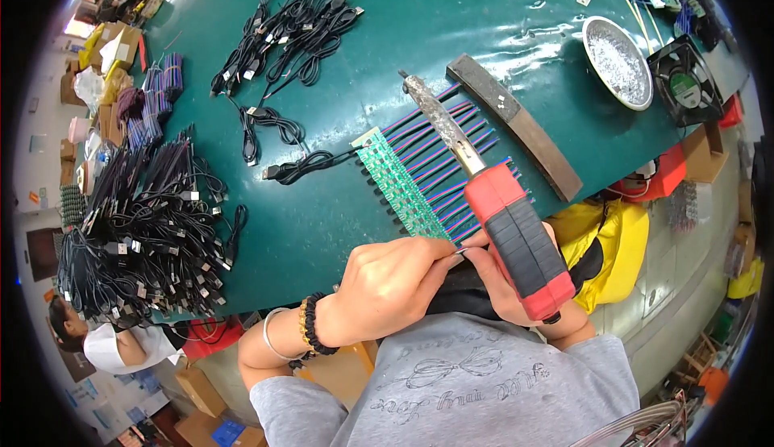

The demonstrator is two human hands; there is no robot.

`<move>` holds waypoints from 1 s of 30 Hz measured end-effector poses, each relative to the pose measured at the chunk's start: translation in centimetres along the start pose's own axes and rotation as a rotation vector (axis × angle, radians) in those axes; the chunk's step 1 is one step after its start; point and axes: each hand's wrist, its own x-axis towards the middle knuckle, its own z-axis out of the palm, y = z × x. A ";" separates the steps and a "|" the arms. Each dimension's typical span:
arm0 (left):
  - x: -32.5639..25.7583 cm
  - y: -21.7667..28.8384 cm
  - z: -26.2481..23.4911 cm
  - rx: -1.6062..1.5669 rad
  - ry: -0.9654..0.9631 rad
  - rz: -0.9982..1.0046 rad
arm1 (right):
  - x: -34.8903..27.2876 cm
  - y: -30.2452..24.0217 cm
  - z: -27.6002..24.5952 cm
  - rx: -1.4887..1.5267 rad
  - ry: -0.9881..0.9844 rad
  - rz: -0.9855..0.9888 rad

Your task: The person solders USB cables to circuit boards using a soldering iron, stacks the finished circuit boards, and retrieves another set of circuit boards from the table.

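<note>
A soldering iron [516, 241] with a red and black handle crosses over my right hand [498, 284], its metal tip pointing away to the upper left. That hand is closed around the handle, mostly hidden under it, and its thumb and fingertip meet my left hand's fingertips. My left hand [395, 286] is closed in a pinch on a thin wire end at the near corner of a green circuit board panel [399, 185]. Multicoloured wires [439, 161] run from the panel's right side. One black USB cable [310, 165] reaches its far left corner.
A curved dark bar [524, 128] lies right of the wires. Loose black cables [282, 40] lie farther back, and a big cable heap [145, 237] sits left. At the right are a bowl of whitish bits [617, 64], a fan [685, 84] and a yellow bag [617, 241]. Another person [121, 346] is lower left.
</note>
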 end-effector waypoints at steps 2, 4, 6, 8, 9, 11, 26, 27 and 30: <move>0.0 0.1 0.0 -0.004 0.001 0.003 | -0.2 0.1 0.0 -0.031 -0.002 -0.019; 0.0 0.0 0.0 -0.009 0.000 0.006 | -0.3 0.1 -0.1 -0.063 -0.004 -0.037; 0.0 -0.5 0.2 0.053 0.019 0.144 | -0.1 -0.1 -0.3 0.133 -0.046 0.078; -0.3 -0.4 0.1 0.056 0.026 0.178 | 0.3 -1.2 -0.9 0.376 -0.121 0.292; -0.5 -0.4 0.1 0.061 0.033 0.214 | 0.5 -1.6 -1.2 0.617 -0.193 0.505; -0.4 -0.3 0.3 0.031 0.050 0.206 | 0.6 -1.9 -1.3 0.614 -0.156 0.503; 1.0 -0.8 -1.2 0.159 -0.087 0.362 | 0.5 -0.7 -1.2 0.346 -0.163 0.260; 1.1 -0.9 -1.6 0.144 -0.098 0.362 | 0.5 -0.8 -1.2 0.350 -0.169 0.259; 2.1 -3.9 -2.9 0.271 0.079 0.145 | 0.4 -0.7 -1.2 0.573 0.216 0.529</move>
